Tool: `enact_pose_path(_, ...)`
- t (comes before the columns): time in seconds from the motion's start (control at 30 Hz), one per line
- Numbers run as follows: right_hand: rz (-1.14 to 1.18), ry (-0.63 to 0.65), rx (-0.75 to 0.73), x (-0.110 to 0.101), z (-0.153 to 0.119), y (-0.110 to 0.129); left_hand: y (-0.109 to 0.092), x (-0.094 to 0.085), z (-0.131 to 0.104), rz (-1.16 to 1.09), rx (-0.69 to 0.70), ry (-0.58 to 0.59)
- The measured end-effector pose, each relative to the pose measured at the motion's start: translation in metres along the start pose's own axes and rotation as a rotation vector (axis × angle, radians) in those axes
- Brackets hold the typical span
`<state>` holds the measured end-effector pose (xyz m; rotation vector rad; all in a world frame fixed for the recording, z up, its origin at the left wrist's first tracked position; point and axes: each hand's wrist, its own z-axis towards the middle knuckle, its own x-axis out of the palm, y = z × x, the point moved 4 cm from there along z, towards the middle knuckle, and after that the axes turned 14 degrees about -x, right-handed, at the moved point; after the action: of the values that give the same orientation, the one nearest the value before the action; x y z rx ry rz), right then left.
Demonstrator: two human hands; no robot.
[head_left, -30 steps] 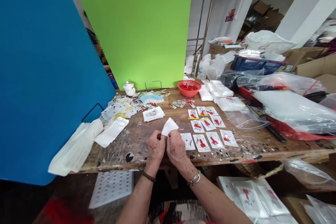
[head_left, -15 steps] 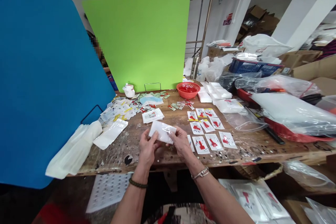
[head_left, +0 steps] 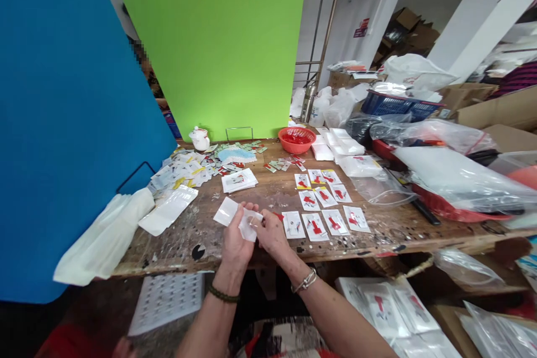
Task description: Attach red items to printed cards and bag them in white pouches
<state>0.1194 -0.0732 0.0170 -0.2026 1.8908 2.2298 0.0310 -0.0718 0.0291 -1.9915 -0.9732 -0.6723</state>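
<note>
A small glossy white packet (head_left: pixel 226 210) is held over the front of the table. My left hand (head_left: pixel 237 239) is wrapped round its middle. The fingers of my right hand (head_left: pixel 272 235) pinch its right end, which is partly hidden by them. Just right of that hand, white packets with red pieces (head_left: pixel 315 227) lie in rows. Closest to it is a white packet with a grey print (head_left: pixel 293 225); a bit of red shows beside it. Beyond my left hand rests a short stack of white packets (head_left: pixel 238 180).
Loose printed cards (head_left: pixel 188 170) are heaped at the left, beside a white cloth (head_left: pixel 107 238). A red basket (head_left: pixel 297 149) of red pieces stands at the back, near white bag stacks (head_left: pixel 344 143). Green (head_left: pixel 218 50) and blue (head_left: pixel 75 123) panels border the table.
The packet, earlier held flat by both hands at its sides, is now in my left hand's grip. My right hand has shifted left and pinches its right end. The camera view has shifted slightly.
</note>
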Motion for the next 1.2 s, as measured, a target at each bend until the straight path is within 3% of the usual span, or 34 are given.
enact_pose_path(0.1,-0.295,0.142,-0.156,-0.029,0.008,0.007,-0.002,0.0,0.003,-0.026,-0.062,-0.029)
enact_pose_path(0.23,-0.586,0.23,-0.191,-0.087,0.031,0.011,0.014,-0.001,-0.007,0.074,-0.205,-0.083)
enact_pose_path(0.3,-0.692,0.334,-0.182,-0.101,0.042,0.009,0.027,-0.002,-0.015,0.146,-0.286,-0.089)
enact_pose_path(0.4,-0.743,0.447,-0.226,-0.1,0.054,0.007,0.038,-0.004,-0.023,0.177,-0.305,-0.104)
enact_pose_path(0.57,-0.75,0.599,-0.267,-0.075,0.06,0.009,0.04,-0.007,-0.025,0.182,-0.314,-0.116)
enact_pose_path(0.83,-0.879,0.599,-0.08,-0.06,0.058,0.018,0.037,-0.006,-0.026,0.182,-0.311,-0.114)
enact_pose_path(1.03,-0.755,0.578,-0.081,-0.078,0.061,0.017,0.037,-0.007,-0.025,0.188,-0.307,-0.089)
enact_pose_path(1.2,-0.526,0.495,0.136,-0.098,0.042,0.002,0.039,-0.007,-0.024,0.206,-0.306,-0.095)
